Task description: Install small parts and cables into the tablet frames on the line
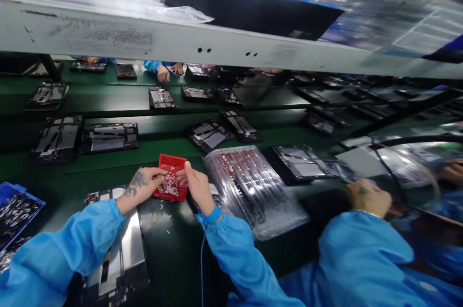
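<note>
**Both hands at the small red tray**

We see the left hand [142,185] and the right hand [195,186] meeting over a small red tray [170,179] that sits on the green table [170,239], just ahead of the person. The left hand, tattooed on its back, rests against the tray's left edge, its fingers curled towards the tiny white parts [169,186] lying inside. The right hand touches the tray's right edge with the thumb up and the fingers bent inward; we cannot tell whether either grip has closed on a part, since the fingertips are too small and blurred to read. A few white parts are scattered on the table just below the tray.

Under the left forearm lies a flat device frame [123,249]. To the right of the tray, a clear plastic blister tray [253,186] holds rows of dark and red strips. A blue bin [16,210] stands at the far left. A co-worker's hand [369,197] in a blue sleeve works at the right. More frames lie on the green belt [144,104] beyond.
</note>
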The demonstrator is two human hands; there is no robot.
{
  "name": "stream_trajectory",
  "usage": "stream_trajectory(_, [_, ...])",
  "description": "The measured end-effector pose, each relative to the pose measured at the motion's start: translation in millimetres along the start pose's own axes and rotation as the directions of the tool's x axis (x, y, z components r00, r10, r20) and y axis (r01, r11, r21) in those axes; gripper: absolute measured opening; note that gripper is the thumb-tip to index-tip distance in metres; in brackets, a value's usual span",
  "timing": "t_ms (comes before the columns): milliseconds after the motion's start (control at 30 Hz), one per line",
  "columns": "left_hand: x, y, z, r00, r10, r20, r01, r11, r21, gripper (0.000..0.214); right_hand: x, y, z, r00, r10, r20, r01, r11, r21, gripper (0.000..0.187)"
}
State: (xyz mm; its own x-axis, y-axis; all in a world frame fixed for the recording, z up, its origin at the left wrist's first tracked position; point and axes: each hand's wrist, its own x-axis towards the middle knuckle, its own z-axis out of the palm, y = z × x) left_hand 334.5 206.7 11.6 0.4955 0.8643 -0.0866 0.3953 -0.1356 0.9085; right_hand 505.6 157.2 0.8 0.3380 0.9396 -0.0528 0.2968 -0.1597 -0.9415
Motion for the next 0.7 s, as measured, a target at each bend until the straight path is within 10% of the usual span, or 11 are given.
stream_trajectory(167, [-1.2,1.2,3.0,0.998,-0.032,0.061,0.041,0.987,-0.153,0.023,3.5,-6.0,10.5,0.989,0.083,0.124,-0.121,0.933,0.338,0.046])
stream_trajectory(333, [-2.1,6.4,5.3,0.998,-0.045,0.034,0.051,0.979,-0.198,0.024,-5.7,-6.9,13.9,0.991,-0.133,0.028,0.131,0.99,0.058,0.034])
stream_trajectory(500, [1.6,1.7,4.9,0.999,-0.01,-0.036,0.006,0.993,-0.119,0.021,-17.8,-3.2,11.1,0.741,-0.669,0.06,0.606,0.628,-0.488,0.024])
stream_trajectory(700, [-3.8,1.4,0.9,0.996,0.076,-0.048,-0.079,0.996,-0.05,0.013,-12.8,-4.6,7.8,0.615,-0.729,0.3,0.718,0.361,-0.595,0.025])
